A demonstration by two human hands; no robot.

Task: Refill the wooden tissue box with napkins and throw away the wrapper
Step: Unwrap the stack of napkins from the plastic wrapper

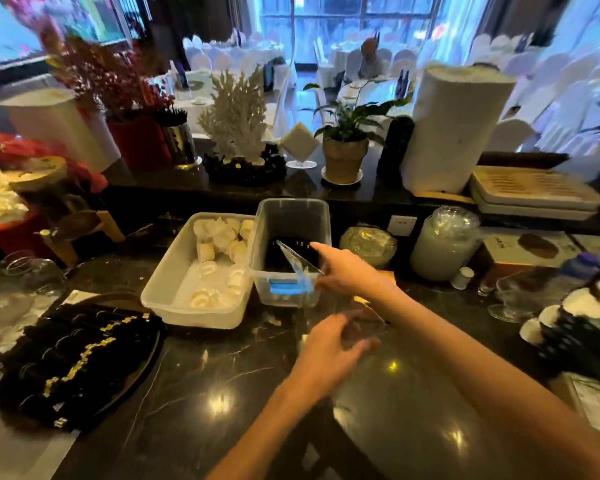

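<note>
My right hand (349, 273) reaches out over the near corner of a clear plastic bin (293, 209). Its index finger is stretched out and the other fingers pinch a clear plastic wrapper (297, 263) with a blue printed band. The wrapper hangs over the bin's front edge. My left hand (333, 346) hovers lower over the dark marble counter with its fingers spread and nothing in it. Between the two hands a small brown wooden edge (368, 308) shows. It is probably the tissue box, mostly hidden by my hands. No napkins are visible at the box.
A white tub (174, 289) of rolled white cloths stands left of the clear bin. A round tray (132, 382) of black rolls with gold bands lies at front left. A glass jar (440, 247), stacked cups (568, 306) and a big paper roll (454, 126) stand to the right.
</note>
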